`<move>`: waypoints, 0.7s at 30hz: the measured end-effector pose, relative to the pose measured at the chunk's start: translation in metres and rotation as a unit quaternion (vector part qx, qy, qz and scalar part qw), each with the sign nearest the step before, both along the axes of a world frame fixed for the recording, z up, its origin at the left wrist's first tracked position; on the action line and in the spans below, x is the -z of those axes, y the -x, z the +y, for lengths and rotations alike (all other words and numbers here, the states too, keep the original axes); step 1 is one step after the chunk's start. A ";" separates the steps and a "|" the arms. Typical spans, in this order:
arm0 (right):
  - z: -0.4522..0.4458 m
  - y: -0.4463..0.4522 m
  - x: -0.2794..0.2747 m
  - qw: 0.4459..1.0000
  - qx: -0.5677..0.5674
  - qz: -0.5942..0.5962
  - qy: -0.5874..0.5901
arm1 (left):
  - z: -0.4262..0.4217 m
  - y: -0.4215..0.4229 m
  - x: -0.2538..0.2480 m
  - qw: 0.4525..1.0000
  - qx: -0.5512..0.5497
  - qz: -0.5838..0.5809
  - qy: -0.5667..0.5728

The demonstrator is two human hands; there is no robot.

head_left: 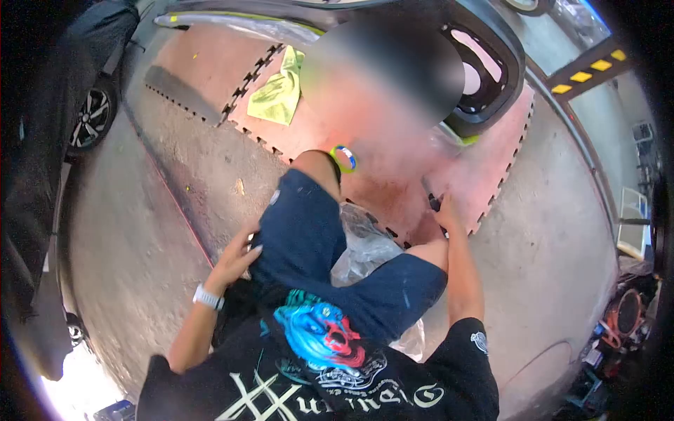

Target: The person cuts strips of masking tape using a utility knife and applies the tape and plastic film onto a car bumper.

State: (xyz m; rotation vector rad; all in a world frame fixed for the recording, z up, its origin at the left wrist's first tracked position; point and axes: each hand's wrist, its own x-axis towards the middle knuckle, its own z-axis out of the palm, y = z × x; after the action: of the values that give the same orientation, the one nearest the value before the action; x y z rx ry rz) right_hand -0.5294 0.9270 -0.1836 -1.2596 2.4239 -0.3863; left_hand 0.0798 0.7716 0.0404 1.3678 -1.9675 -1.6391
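Observation:
My left hand [240, 258] rests against the side of my dark shorts at the left thigh, fingers apart. In front of my right knee, my right hand [450, 213] is closed around a knife-like tool [434, 203] with a dark handle and a thin grey end pointing forward. Past my left knee is a yellow-green tape roll [344, 158] with blue and white inside its ring. Crumpled clear plastic [368, 243] lies between my legs.
Pink foam mats [509, 151] cover the floor ahead. A yellow-green cloth [279, 95] lies on them. A dark car bumper [507, 52] stands at the far right, partly blurred. A car wheel [91, 116] is at left, and cluttered equipment [621, 316] at right.

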 end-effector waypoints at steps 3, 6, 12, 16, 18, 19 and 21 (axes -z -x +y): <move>0.007 -0.008 -0.002 0.998 0.033 -0.054 0.013 | -0.004 -0.005 -0.022 0.995 -0.076 -0.053 -0.047; 0.017 -0.019 -0.027 0.999 -0.040 0.036 0.006 | -0.012 0.000 -0.049 0.968 -0.185 -0.169 -0.025; 0.027 -0.028 -0.002 0.981 -0.037 0.150 0.118 | -0.059 0.028 -0.143 0.976 -0.058 -0.122 0.169; 0.037 -0.017 0.027 0.977 -0.025 0.191 0.091 | -0.086 0.030 -0.207 0.973 0.057 -0.171 0.146; 0.032 -0.021 0.024 0.976 -0.038 0.185 0.108 | -0.082 0.037 -0.236 0.969 0.062 -0.183 0.152; 0.032 -0.021 0.017 0.983 -0.038 0.163 0.074 | -0.079 0.037 -0.246 0.966 0.090 -0.186 0.154; 0.029 -0.014 0.018 0.988 -0.035 0.146 0.032 | -0.064 0.031 -0.253 0.961 0.101 -0.202 0.158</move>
State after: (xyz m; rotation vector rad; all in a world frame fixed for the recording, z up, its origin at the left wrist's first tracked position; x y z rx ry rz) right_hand -0.5158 0.9560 -0.2019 -1.5191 2.6154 -0.2775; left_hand 0.0489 0.7073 0.2932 1.4985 -2.5414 -1.1040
